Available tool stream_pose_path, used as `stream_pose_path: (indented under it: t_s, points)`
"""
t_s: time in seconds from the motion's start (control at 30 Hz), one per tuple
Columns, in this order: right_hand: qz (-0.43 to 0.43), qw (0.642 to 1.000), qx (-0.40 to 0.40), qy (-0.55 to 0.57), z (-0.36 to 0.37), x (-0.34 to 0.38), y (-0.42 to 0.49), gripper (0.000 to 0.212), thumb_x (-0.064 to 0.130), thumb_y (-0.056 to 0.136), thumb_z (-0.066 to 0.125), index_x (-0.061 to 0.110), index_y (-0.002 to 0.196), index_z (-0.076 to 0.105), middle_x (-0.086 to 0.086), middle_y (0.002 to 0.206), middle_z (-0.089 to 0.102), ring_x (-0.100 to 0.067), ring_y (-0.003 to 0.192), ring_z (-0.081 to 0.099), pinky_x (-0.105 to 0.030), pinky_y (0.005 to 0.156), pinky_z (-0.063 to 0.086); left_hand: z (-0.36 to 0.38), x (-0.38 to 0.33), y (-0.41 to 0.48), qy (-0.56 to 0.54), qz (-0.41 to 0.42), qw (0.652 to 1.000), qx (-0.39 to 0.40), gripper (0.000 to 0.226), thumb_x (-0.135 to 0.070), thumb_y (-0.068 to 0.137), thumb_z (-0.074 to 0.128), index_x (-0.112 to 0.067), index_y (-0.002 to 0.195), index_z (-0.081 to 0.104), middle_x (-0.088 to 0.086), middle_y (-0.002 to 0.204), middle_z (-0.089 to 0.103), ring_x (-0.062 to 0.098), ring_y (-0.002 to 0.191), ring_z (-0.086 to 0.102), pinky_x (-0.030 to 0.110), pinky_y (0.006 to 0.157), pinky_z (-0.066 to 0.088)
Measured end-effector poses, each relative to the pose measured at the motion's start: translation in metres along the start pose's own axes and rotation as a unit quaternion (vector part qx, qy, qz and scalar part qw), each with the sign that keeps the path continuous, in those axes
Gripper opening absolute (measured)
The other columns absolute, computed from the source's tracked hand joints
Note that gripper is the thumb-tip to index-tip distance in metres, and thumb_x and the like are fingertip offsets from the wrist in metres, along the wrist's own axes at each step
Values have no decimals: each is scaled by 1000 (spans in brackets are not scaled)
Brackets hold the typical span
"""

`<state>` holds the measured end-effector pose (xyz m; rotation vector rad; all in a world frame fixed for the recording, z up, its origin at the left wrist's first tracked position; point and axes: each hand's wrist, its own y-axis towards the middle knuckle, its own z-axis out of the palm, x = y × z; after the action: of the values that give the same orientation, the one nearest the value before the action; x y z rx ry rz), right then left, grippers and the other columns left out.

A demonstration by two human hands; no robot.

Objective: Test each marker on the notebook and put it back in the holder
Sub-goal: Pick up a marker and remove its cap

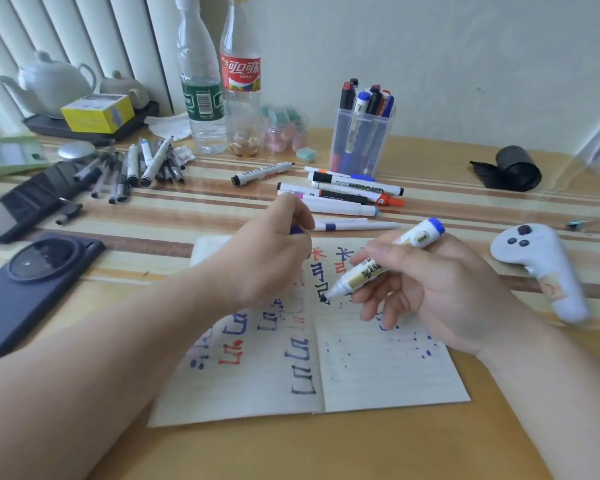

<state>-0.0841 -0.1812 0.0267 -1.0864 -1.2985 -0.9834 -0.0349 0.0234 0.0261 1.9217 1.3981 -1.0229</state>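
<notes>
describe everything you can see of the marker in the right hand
The marker has a white, plastic-looking barrel with a gold label in dark print and a blue rear end. Uncapped, it tilts with its dark tip down and left, at or just above the right page of the notebook. The right hand grips its middle, fingers curled round the barrel. The left hand pinches what looks like its blue cap.
</notes>
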Motion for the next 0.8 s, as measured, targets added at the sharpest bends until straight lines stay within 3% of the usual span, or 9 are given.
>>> stream_pose_path:
  t_s: [0.1, 0.17, 0.23, 0.3, 0.4, 0.5, 0.67, 0.8]
  points:
    - [3, 999, 20, -33, -1, -1, -1, 13, 15, 76, 73, 4, 83, 73, -16, 64, 60, -28, 56, 57, -30, 46, 49, 1, 16, 1, 4, 30, 1000, 2, 37, -2, 92, 45, -37, 104, 47, -12, 91, 66, 4, 66, 58, 20, 61, 44]
    - [-5, 1000, 14, -21, 2, -1, 1, 3, 7, 73, 70, 8, 75, 68, -11, 55, 45, -24, 51, 44, -32, 47, 49, -2, 24, 5, -25, 67, 997, 16, 46, 3, 92, 45, -37, 115, 47, -13, 93, 68, 5, 79, 66, 28, 68, 52]
    - [-7, 1000, -4, -7, 5, -3, 3, 6, 4, 72, 64, 9, 69, 62, -12, 53, 35, -24, 49, 36, -36, 49, 50, -4, 27, 9, -106, 94, 989, 43, 48, 7, 98, 44, -30, 128, 45, -2, 99, 71, 20, 85, 73, 43, 69, 60]
    - [-9, 999, -18, -30, 9, -4, 3, 4, 6, 72, 62, 7, 68, 61, -15, 53, 38, -27, 48, 41, -38, 51, 51, -1, 27, 11, -155, 122, 979, 43, 45, 2, 103, 46, -28, 136, 41, 2, 103, 71, 31, 80, 74, 48, 63, 60]
    - [-1, 998, -6, -64, 15, -6, 0, 9, 12, 76, 64, 4, 79, 69, -21, 61, 58, -32, 57, 61, -38, 51, 53, 4, 26, 14, -134, 150, 980, 14, 39, -9, 106, 47, -31, 137, 40, -6, 107, 72, 30, 65, 73, 38, 52, 56]
    - [11, 995, 7, -97, 18, -7, -2, 11, 14, 77, 68, 6, 83, 72, -24, 72, 67, -30, 68, 70, -40, 55, 57, 7, 29, 18, -89, 164, 982, -8, 28, -17, 106, 48, -35, 128, 45, -10, 98, 71, 18, 52, 60, 21, 54, 47]
    - [16, 988, -1, -155, 18, -8, 0, 9, 15, 75, 71, 9, 81, 69, -18, 65, 64, -32, 63, 67, -43, 55, 59, 11, 27, 17, -14, 132, 991, 34, 9, -31, 102, 53, -36, 107, 59, -12, 82, 66, 3, 59, 54, 14, 58, 42]
    - [21, 987, -12, -157, 19, -9, 4, 9, 15, 74, 70, 7, 76, 68, -17, 59, 60, -33, 56, 63, -39, 51, 55, 11, 26, 16, 23, 125, 991, 35, 11, -31, 99, 59, -39, 108, 58, -15, 77, 68, 0, 67, 57, 12, 61, 40]
